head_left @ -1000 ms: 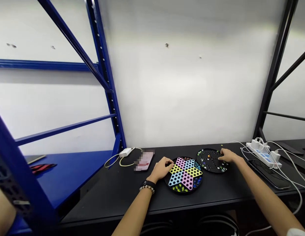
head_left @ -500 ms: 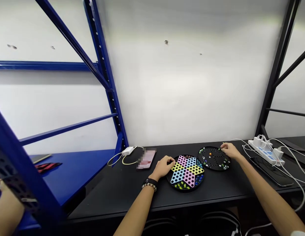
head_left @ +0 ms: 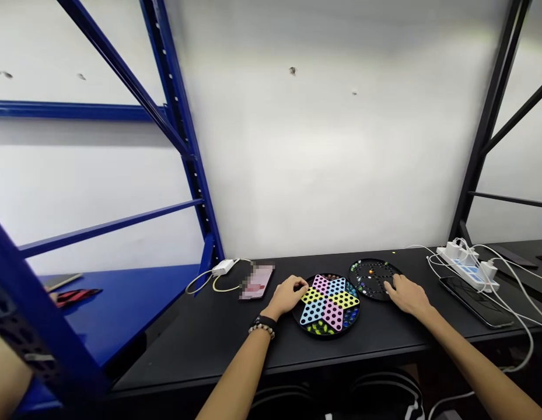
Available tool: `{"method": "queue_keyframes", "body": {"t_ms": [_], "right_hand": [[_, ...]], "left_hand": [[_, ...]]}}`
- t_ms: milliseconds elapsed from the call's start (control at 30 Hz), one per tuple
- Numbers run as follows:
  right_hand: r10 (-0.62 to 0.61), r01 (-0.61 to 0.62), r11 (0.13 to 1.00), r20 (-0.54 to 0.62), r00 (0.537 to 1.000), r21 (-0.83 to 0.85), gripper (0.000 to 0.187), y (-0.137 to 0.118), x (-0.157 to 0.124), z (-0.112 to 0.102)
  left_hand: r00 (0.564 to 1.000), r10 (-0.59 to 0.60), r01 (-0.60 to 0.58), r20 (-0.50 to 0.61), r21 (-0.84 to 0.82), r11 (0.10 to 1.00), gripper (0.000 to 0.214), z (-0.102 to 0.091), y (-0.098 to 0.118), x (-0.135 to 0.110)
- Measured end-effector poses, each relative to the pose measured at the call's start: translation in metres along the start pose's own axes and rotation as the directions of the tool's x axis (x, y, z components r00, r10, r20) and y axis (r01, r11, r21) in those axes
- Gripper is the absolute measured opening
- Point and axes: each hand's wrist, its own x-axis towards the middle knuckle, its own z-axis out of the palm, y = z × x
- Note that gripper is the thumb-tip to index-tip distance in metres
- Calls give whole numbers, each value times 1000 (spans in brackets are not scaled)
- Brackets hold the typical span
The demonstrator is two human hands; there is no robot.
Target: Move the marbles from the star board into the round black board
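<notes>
A round black Chinese checkers board with a pastel six-pointed star lies on the black table. My left hand rests curled on the board's left rim, a beaded bracelet and a dark band on its wrist. Behind and to the right sits a black round tray with several coloured marbles in it. My right hand lies at the near right edge of that tray, fingers bent loosely; whether it holds a marble is hidden.
A phone and a white charger with a looped cable lie left of the board. A white power strip with plugs and cables and a dark phone sit at the right. Blue shelving stands left.
My right hand has drawn back from the far right rim of the marble tray to its near edge. The left hand has stayed on the board's rim.
</notes>
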Motion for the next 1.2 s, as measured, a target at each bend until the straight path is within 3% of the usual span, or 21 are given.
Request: {"method": "queue_keyframes", "body": {"t_ms": [300,433,533,600,633,667,733,800,833,867,900,967,1033,1067,1133,1200], "right_hand": [[-19,40,980,111,994,-193,47,-9,-7,-7],[-43,57,980,73,996,-192,45,-8,-4,-3],[-50,51,997,17,999,-53,46,-4,1,-2],[-27,18,973,34,999,228,53,-1,9,-5],[-10,-17,905,59,998,424,55,-1,13,-8],[5,-61,780,91,996,623,56,-1,19,-12],[31,-158,413,159,987,897,51,-7,31,-18],[11,-241,113,242,970,964,41,-17,41,-20],[-12,-276,56,277,961,960,36,-24,46,-19],[-34,-297,70,300,953,952,32,-31,50,-16],[-43,-294,150,303,952,944,31,-38,53,-13],[-24,-191,461,228,973,866,33,-53,57,-3],[-12,-48,794,95,995,606,37,-67,58,7],[-26,3,899,47,999,438,36,-73,58,13],[-64,58,984,31,997,169,34,-82,55,22],[-90,86,994,64,994,63,36,-87,54,30]], "left_hand": [[1000,5,-5,5,-12,1000,27,1,-2,1],[1000,1,-1,2,-10,1000,26,0,-4,0],[1000,1,-1,9,-11,1000,25,0,-3,-1],[1000,-4,4,10,-4,1000,25,0,-3,-1],[1000,-7,7,10,1,1000,26,0,-3,-1],[1000,-7,7,10,5,1000,26,0,-3,-1],[1000,-2,2,9,4,1000,26,1,-4,0],[1000,5,-5,9,-2,1000,26,1,-6,1],[1000,7,-7,9,-3,1000,26,2,-7,1],[1000,8,-8,9,-1,1000,25,2,-8,2],[1000,7,-7,10,3,1000,25,2,-8,2],[1000,3,-3,13,11,1000,26,2,-8,1],[1000,1,-1,16,11,1000,26,2,-7,1],[1000,-1,1,18,9,1000,26,2,-7,0],[1000,-3,3,19,0,1000,26,1,-5,0],[1000,-2,2,20,-7,1000,26,1,-4,0]]}}
